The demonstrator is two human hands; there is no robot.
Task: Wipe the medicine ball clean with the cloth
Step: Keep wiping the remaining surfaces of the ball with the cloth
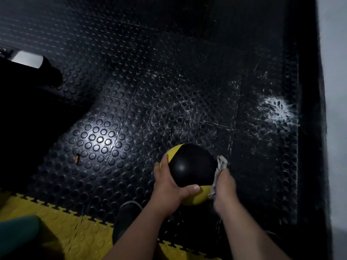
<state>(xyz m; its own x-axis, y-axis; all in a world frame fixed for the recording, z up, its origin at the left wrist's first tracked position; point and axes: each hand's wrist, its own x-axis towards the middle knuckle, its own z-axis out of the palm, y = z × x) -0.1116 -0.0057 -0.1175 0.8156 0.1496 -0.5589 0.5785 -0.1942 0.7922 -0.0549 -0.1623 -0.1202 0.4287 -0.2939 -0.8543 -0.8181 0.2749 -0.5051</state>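
The ball — black on top with yellow panels at its 10 o'clock edge and along its underside — is held up off the studded floor, low in the view just right of centre. The left hand cups it from about 8 o'clock, fingers spread up the yellow panel and the thumb curled across the near face, so this hand is grasping the ball and steadying it. The right hand sits at the ball's 4 o'clock and clutches the cloth, a pale crumpled wad pressed between palm and ball, its free end sticking up toward 2 o'clock. So the cloth touches only the right flank — the broad black top, facing the camera, lies up and to the left of it, toward 11 o'clock. The wiping hand is the nearer one to that face, and I judge a sweep across it, or a turn of the ball by the left hand, comes next. White smears mark the floor at 2 o'clock, well apart from the ball.
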